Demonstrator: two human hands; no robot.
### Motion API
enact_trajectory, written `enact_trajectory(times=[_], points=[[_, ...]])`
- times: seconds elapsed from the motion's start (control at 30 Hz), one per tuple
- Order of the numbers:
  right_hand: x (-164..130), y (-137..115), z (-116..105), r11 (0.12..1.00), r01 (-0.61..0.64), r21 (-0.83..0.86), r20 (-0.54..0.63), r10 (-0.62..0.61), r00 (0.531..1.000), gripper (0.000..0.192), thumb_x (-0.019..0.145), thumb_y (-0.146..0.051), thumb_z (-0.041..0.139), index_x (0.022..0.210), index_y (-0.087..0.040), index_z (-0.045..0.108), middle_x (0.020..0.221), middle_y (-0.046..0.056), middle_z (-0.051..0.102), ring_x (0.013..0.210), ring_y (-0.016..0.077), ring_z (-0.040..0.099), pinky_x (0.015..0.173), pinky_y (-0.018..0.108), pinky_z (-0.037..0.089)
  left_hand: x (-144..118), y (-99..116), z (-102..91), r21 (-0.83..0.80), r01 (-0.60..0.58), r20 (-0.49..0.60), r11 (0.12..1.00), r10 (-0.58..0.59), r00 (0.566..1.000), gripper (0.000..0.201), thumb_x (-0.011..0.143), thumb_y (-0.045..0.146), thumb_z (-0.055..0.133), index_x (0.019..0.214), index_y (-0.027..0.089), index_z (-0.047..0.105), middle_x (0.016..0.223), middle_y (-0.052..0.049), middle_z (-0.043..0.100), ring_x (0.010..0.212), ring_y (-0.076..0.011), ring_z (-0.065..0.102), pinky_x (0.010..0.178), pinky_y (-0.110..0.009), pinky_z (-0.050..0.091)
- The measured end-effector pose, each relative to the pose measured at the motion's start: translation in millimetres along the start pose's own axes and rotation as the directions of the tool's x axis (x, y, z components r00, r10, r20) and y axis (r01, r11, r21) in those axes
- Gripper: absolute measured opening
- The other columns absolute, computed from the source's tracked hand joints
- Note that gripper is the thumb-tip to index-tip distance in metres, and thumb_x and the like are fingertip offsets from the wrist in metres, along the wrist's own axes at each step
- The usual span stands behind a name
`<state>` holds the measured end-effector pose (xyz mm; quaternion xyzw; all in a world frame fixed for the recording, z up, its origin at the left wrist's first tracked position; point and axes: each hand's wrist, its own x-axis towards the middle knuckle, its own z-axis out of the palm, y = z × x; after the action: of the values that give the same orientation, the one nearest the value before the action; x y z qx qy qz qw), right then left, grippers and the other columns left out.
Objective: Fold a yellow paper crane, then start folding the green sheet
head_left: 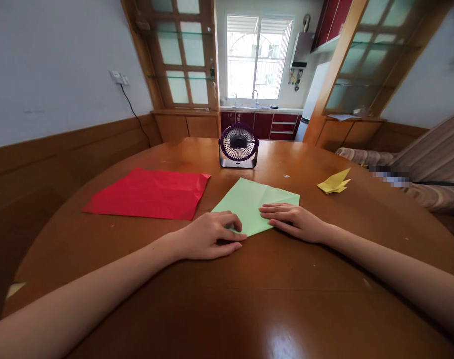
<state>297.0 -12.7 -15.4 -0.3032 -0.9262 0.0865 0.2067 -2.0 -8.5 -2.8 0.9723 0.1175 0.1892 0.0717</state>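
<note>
Fingers (232, 230) of the left hand (208, 237) curled, pinching the near corner of the green paper (254, 202), right hand (296, 222) flat on its right edge, red sheet (148, 193) left, yellow folded paper (335, 182) right, small fan (238, 145) beyond, wooden table (249, 299).

Both bare forearms reach in from the near edge, converging toward the tabletop middle. Left hand (211, 235) palm down, fingers curled under, thumb tucked along the side, knuckles raised. Right hand (294, 221) flat, palm down, fingers straight and together, pointing left toward the other hand. Hands close, not touching.
</note>
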Motion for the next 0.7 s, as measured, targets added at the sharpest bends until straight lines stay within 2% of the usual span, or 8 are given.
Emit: enact_trajectory(times=[0.23, 0.43, 0.7], points=[[0.2, -0.1, 0.2, 1.000, -0.002, -0.002, -0.008, 0.002, 1.000, 0.035, 0.098, -0.031, 0.044, 0.129, -0.021, 0.059, 0.133, 0.007, 0.059, 0.127, 0.0208, 0.052, 0.110, 0.044, 0.040, 0.2, -0.1, 1.1, -0.004, -0.001, -0.011, 1.000, 0.001, 1.000, 0.025, 0.092, 0.028, 0.053, 0.109, 0.022, 0.071, 0.105, -0.009, 0.064, 0.091, -0.0176, 0.062, 0.082, -0.030, 0.050], [-0.8, -0.4, 0.2, 1.000, -0.009, -0.016, -0.003, 0.009, 1.000, 0.036, 0.099, -0.032, 0.043, 0.129, -0.022, 0.058, 0.135, 0.007, 0.057, 0.126, 0.0208, 0.052, 0.109, 0.043, 0.041, 1.7, 1.2, 1.2, -0.005, -0.054, -0.031, 0.999, 0.054, 0.998, 0.025, 0.091, 0.024, 0.053, 0.108, 0.021, 0.071, 0.116, -0.009, 0.066, 0.099, -0.0207, 0.061, 0.088, -0.034, 0.050], [-1.3, -2.7, -0.6, 0.999, -0.028, -0.029, -0.007, 0.028, 1.000, 0.037, 0.099, -0.034, 0.042, 0.130, -0.023, 0.058, 0.134, 0.008, 0.057, 0.123, 0.0225, 0.054, 0.106, 0.042, 0.043, 3.0, 0.5, 2.1, -0.032, -0.066, -0.041, 0.997, 0.064, 0.997, 0.025, 0.089, 0.023, 0.056, 0.109, 0.020, 0.070, 0.114, -0.007, 0.070, 0.099, -0.0208, 0.060, 0.086, -0.034, 0.052]])
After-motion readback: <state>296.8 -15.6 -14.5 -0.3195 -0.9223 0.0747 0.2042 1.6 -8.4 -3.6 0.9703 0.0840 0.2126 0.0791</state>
